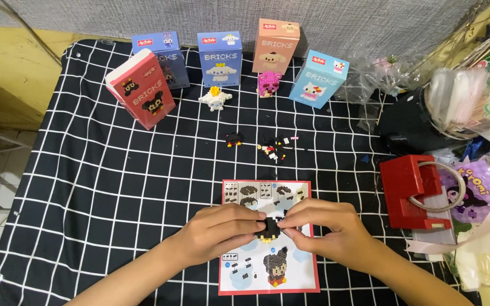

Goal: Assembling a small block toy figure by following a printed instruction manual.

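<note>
Head view: I am pinching a small black brick figure point(269, 228) between both hands, over the instruction sheet point(267, 238) lying on the checked tabletop point(114, 187). My left hand point(222, 231) is gripping the figure from the left with thumb and fingers closed on it, and my right hand point(320, 226) is pressing on it from the right, fingertips meeting at its top. The figure is showing black with a bit of yellow at its base, and it is sitting just above the sheet's middle.

Beyond the sheet, loose bricks point(276, 146) are lying in a small scatter, with a little black part point(234, 139) just to their left. Farther back a white figure point(215, 98) and a pink figure point(268, 84) are standing in front of a row of boxes: a red box point(140, 88) tilted at the left, two blue boxes point(220, 56), a peach box point(276, 45) and a light blue box point(319, 78). To my right a red holder point(412, 190) is sitting beside a purple bag point(477, 190) and crumpled plastic point(466, 99).
</note>
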